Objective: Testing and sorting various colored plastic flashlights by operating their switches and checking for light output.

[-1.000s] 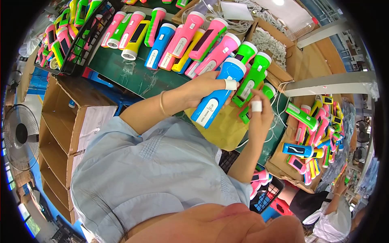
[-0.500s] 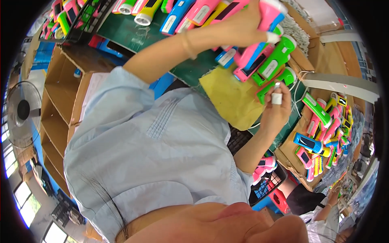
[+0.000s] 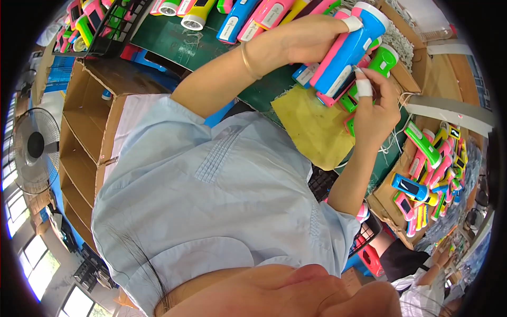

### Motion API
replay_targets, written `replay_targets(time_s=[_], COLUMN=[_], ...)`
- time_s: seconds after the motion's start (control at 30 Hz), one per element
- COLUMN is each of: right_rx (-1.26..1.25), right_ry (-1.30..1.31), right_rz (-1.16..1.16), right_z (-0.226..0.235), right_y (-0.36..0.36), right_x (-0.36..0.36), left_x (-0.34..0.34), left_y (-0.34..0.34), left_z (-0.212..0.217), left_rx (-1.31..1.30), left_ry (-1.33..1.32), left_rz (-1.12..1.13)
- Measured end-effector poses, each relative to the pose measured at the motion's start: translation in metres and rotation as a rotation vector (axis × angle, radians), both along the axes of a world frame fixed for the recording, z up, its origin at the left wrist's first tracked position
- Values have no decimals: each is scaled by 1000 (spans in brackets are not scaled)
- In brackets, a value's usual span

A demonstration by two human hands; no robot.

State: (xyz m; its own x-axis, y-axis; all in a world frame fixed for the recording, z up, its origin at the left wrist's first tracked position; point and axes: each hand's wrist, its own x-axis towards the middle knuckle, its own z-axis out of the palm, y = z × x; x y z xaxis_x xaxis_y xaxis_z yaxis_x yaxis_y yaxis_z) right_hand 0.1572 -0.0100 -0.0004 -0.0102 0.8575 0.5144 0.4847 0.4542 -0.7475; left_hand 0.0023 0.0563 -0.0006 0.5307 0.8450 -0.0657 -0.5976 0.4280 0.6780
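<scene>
My left hand (image 3: 312, 41) is wrapped around a blue and pink flashlight (image 3: 343, 58), which tilts with its wide head up to the right. White tape covers one of its fingertips. My right hand (image 3: 376, 105), also with a taped finger, pinches at the flashlight's side; whatever is between the fingertips is too small to make out. Beneath and beside them lie green flashlights (image 3: 384, 61) and another blue flashlight (image 3: 305, 75), partly hidden. A yellow cloth (image 3: 314, 129) lies on the green tabletop (image 3: 182, 47) just nearer to me.
More flashlights (image 3: 264, 18) line the far side of the table. At right, a cardboard box (image 3: 388, 198) holds many of them in mixed colours. A grey post (image 3: 449, 113) and a white cord (image 3: 391, 142) are near my right hand. Empty cardboard shelving (image 3: 79, 132) and a fan (image 3: 36, 145) stand at left.
The flashlight in my left hand has turned so its blue side faces up, and it has come nearer. My right hand has moved up to its side.
</scene>
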Motion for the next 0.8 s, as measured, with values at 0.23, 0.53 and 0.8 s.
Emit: replay_targets(time_s=[0.23,0.53,0.8], right_rx=[-281,528,65], right_ry=[25,-408,-89], right_rz=[685,633,-102], right_z=[30,6,-3], right_y=[-7,-55,-51], right_x=[15,-10,-40], left_x=[5,7,22], left_y=[-29,-26,-42], left_z=[4,-20,-3], left_rx=[289,-67,273], left_ry=[60,-592,-372], left_rz=[151,-4,237])
